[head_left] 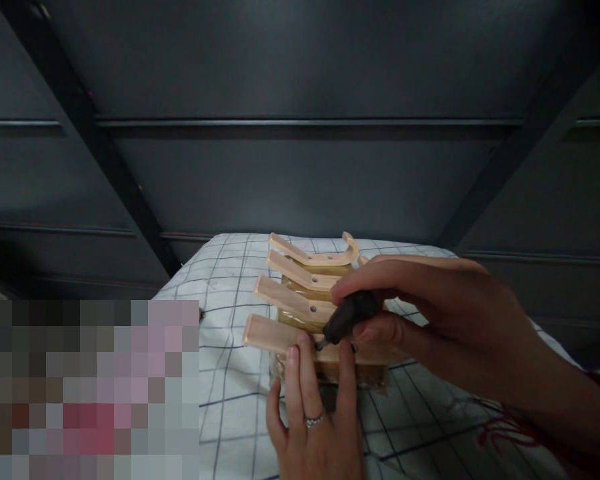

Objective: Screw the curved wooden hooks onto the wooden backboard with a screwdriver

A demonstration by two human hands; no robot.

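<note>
Backdrop: dark grey panels (310, 180) beyond a white, dark-checked cloth (225, 320)
Pale bent wooden hooks (283, 293): rowed near the cloth's far edge
Left hand (320, 440): fingers spread, pressing the nearest hook (270, 334)
Right hand (445, 313): fingers pinching a short black screwdriver (347, 319)
Tip (321, 345): best pressed squarely

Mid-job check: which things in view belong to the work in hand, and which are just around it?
In the job:
- dark-handled driver, held by the right hand
- front wooden piece, under the left hand's fingers
- three wooden pieces behind it, apparently

Just around:
- checked cloth underneath
- ring
- red strings
- dark panels
</note>
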